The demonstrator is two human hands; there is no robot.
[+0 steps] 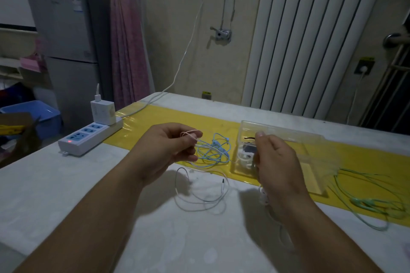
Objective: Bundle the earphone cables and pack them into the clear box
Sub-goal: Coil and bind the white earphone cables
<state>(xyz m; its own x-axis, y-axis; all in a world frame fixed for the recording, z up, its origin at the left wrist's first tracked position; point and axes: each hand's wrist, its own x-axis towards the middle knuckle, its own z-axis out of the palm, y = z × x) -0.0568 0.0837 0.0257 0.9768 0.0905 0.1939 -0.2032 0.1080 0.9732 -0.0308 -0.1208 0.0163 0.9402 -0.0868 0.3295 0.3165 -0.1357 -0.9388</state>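
Okay, both hands are up over the table (66, 184), working the white earphone cable (199, 200). The left hand (170, 148) has its fingers curled, with a loop of that cable over the fingertips and pinched under the thumb. The right hand (275, 162) is closed round the other end, thumb up, and the white earbuds (264, 197) dangle just below it. Between the hands the slack lies in loose loops on the white tabletop.

Just past the left fingers, the blue earphone cable (213, 150) sits tangled on the yellow strip (177, 117). The clear box (284, 129) stands open on that strip behind the right hand, something white and dark inside, partly hidden. Right of the box, the green earphone cable (366, 195) sprawls across strip and table. Far left, a power strip (88, 137) shows a red light, with a white charger (102, 111) plugged in.
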